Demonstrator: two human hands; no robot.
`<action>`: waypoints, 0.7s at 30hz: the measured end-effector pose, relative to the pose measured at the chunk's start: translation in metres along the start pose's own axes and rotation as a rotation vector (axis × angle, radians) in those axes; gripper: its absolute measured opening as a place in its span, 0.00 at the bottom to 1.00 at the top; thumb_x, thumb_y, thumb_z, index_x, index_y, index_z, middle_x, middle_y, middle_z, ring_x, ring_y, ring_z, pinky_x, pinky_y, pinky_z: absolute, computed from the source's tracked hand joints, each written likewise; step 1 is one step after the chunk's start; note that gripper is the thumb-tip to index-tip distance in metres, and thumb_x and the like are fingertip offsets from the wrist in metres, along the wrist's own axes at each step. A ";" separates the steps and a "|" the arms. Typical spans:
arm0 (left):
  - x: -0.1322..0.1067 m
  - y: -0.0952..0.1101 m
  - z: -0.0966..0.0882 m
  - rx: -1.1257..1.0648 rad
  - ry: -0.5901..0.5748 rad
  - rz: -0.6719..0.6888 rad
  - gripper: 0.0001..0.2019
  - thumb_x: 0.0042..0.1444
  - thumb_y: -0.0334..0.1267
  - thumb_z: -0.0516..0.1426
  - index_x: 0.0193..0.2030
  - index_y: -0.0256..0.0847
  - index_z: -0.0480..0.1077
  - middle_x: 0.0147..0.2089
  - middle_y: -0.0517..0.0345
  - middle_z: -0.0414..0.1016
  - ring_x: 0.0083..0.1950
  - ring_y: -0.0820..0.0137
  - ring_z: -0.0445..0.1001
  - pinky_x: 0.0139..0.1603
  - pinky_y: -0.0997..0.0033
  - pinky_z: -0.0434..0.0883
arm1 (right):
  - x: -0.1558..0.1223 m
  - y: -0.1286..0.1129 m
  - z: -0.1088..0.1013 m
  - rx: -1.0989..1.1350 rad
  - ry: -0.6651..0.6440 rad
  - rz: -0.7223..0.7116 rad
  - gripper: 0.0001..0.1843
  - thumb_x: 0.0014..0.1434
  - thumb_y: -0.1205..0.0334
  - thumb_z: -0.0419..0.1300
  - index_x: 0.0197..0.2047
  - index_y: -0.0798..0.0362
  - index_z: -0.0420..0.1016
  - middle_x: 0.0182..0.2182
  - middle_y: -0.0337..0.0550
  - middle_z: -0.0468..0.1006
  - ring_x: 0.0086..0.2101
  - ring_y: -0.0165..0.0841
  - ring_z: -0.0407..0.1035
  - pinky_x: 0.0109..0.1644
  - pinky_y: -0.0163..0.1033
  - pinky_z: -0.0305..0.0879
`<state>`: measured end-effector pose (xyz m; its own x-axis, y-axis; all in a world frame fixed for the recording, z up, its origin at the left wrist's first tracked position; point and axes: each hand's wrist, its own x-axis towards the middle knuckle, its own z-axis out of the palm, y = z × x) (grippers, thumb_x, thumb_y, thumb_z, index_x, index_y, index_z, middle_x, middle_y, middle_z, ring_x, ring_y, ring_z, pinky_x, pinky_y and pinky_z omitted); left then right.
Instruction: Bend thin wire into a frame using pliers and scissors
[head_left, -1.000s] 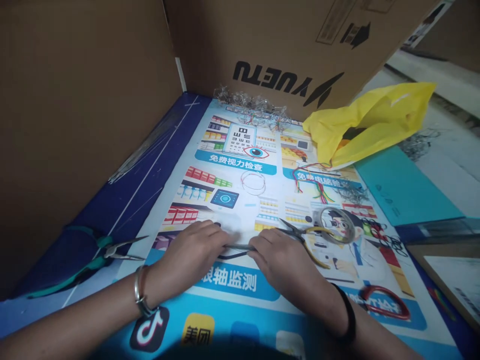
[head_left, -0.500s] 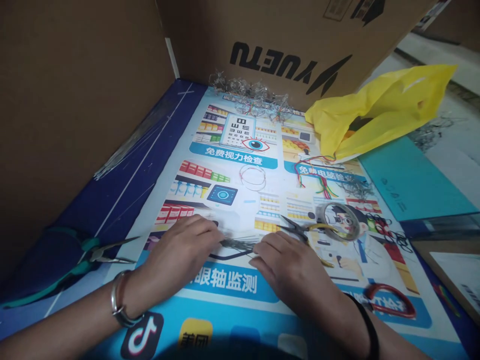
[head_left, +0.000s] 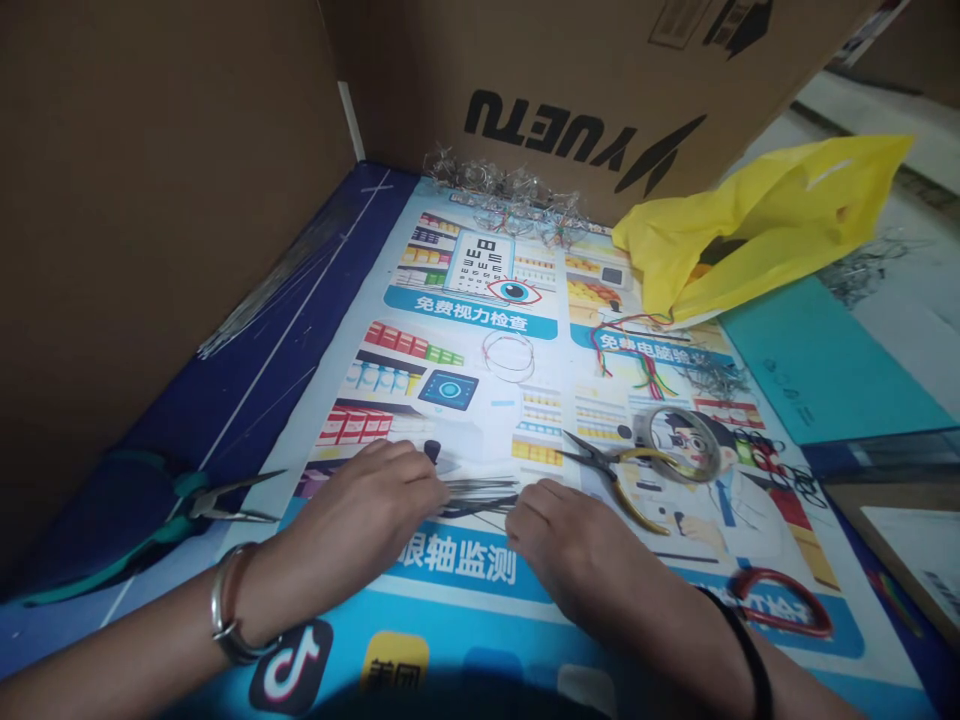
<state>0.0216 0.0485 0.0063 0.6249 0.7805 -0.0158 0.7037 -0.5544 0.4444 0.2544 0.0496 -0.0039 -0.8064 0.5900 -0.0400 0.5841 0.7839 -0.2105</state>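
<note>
Cardboard walls (head_left: 570, 50) close off the top and left of the frame, and a printed sheet (head_left: 465, 425) covers much of the bench (head_left: 330, 270). At the lower centre, a loose bundle of thin wires (head_left: 480, 488) spans the space between our hands, its strands slightly fanned. Our left hand (head_left: 391, 508) has its grip drawn in around the left ends; our right hand (head_left: 568, 535) curls at the right ends, though we cannot tell whether its fingers pinch them or merely touch. We judge the step in hand to be lining up the strands; the next move seems to call for light, even pressure at both ends, so that none slips out. Just beyond our right hand, yellow-handled pliers (head_left: 604, 461) lie near a roll of tape (head_left: 712, 465). Farther out, teal-handled pliers (head_left: 193, 492) rest lower left, a red coil (head_left: 814, 625) lower right, a yellow bag (head_left: 787, 260) upper right.
</note>
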 end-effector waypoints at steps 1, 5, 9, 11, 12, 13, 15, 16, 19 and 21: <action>-0.001 -0.002 -0.001 -0.023 0.010 0.001 0.09 0.59 0.30 0.49 0.33 0.40 0.70 0.32 0.58 0.69 0.36 0.69 0.64 0.39 0.67 0.62 | -0.001 0.002 -0.005 0.016 -0.024 -0.014 0.08 0.59 0.70 0.52 0.29 0.55 0.67 0.27 0.42 0.70 0.29 0.31 0.60 0.32 0.36 0.54; -0.003 -0.011 -0.001 -0.070 0.106 -0.044 0.09 0.60 0.35 0.49 0.39 0.41 0.71 0.33 0.57 0.70 0.37 0.68 0.65 0.38 0.67 0.63 | 0.002 0.012 -0.023 0.022 0.009 0.046 0.09 0.58 0.74 0.50 0.29 0.55 0.67 0.27 0.42 0.69 0.29 0.31 0.60 0.33 0.36 0.54; -0.003 -0.015 0.000 -0.021 0.139 -0.036 0.10 0.60 0.33 0.50 0.42 0.42 0.71 0.33 0.57 0.70 0.37 0.68 0.66 0.39 0.67 0.64 | 0.016 0.019 -0.021 -0.130 0.016 0.023 0.07 0.57 0.74 0.52 0.33 0.55 0.68 0.30 0.44 0.70 0.32 0.33 0.60 0.34 0.38 0.54; -0.002 -0.013 0.000 0.008 0.100 -0.020 0.11 0.59 0.31 0.49 0.45 0.44 0.70 0.33 0.57 0.69 0.37 0.68 0.65 0.38 0.67 0.63 | 0.022 0.019 -0.017 -0.208 0.006 -0.030 0.06 0.56 0.74 0.53 0.34 0.55 0.68 0.31 0.45 0.70 0.33 0.34 0.60 0.35 0.39 0.54; -0.002 -0.011 0.000 0.017 0.078 -0.019 0.12 0.59 0.29 0.49 0.44 0.44 0.70 0.33 0.58 0.69 0.37 0.68 0.65 0.37 0.68 0.63 | 0.024 0.019 -0.015 -0.242 0.006 -0.054 0.05 0.56 0.74 0.54 0.34 0.55 0.68 0.31 0.45 0.70 0.33 0.35 0.60 0.34 0.39 0.54; -0.001 -0.010 -0.001 0.023 0.058 -0.017 0.12 0.59 0.28 0.49 0.43 0.44 0.70 0.33 0.58 0.68 0.36 0.68 0.65 0.36 0.69 0.63 | 0.026 0.018 -0.015 -0.272 0.008 -0.077 0.05 0.55 0.74 0.54 0.34 0.56 0.67 0.31 0.45 0.70 0.32 0.35 0.60 0.34 0.40 0.54; 0.000 -0.007 -0.001 0.025 0.035 -0.008 0.11 0.58 0.27 0.48 0.39 0.42 0.70 0.32 0.58 0.68 0.35 0.69 0.64 0.35 0.69 0.62 | 0.028 0.015 -0.016 -0.317 0.001 -0.114 0.05 0.55 0.74 0.54 0.32 0.56 0.67 0.30 0.45 0.69 0.31 0.35 0.60 0.32 0.40 0.53; 0.000 -0.006 -0.001 0.022 0.032 -0.002 0.10 0.58 0.27 0.48 0.36 0.42 0.69 0.31 0.59 0.68 0.35 0.69 0.64 0.35 0.69 0.62 | 0.028 0.013 -0.017 -0.335 -0.008 -0.134 0.06 0.54 0.75 0.54 0.31 0.56 0.67 0.29 0.45 0.69 0.30 0.36 0.60 0.31 0.40 0.53; 0.001 -0.003 -0.002 -0.002 0.023 0.017 0.11 0.59 0.27 0.48 0.30 0.40 0.67 0.30 0.59 0.68 0.33 0.70 0.63 0.35 0.69 0.61 | 0.029 0.007 -0.022 -0.381 -0.054 -0.189 0.07 0.52 0.76 0.53 0.31 0.56 0.67 0.27 0.46 0.69 0.29 0.36 0.60 0.30 0.40 0.51; 0.000 -0.001 -0.003 -0.021 0.013 0.031 0.11 0.59 0.27 0.48 0.28 0.39 0.66 0.30 0.60 0.68 0.33 0.71 0.63 0.35 0.70 0.60 | 0.030 0.003 -0.024 -0.410 -0.064 -0.217 0.07 0.52 0.76 0.53 0.30 0.56 0.67 0.26 0.46 0.69 0.28 0.35 0.59 0.29 0.40 0.50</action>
<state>0.0204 0.0500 0.0088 0.6421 0.7666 0.0099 0.6764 -0.5726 0.4633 0.2340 0.0747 0.0175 -0.9103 0.4014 -0.1011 0.3797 0.9070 0.1823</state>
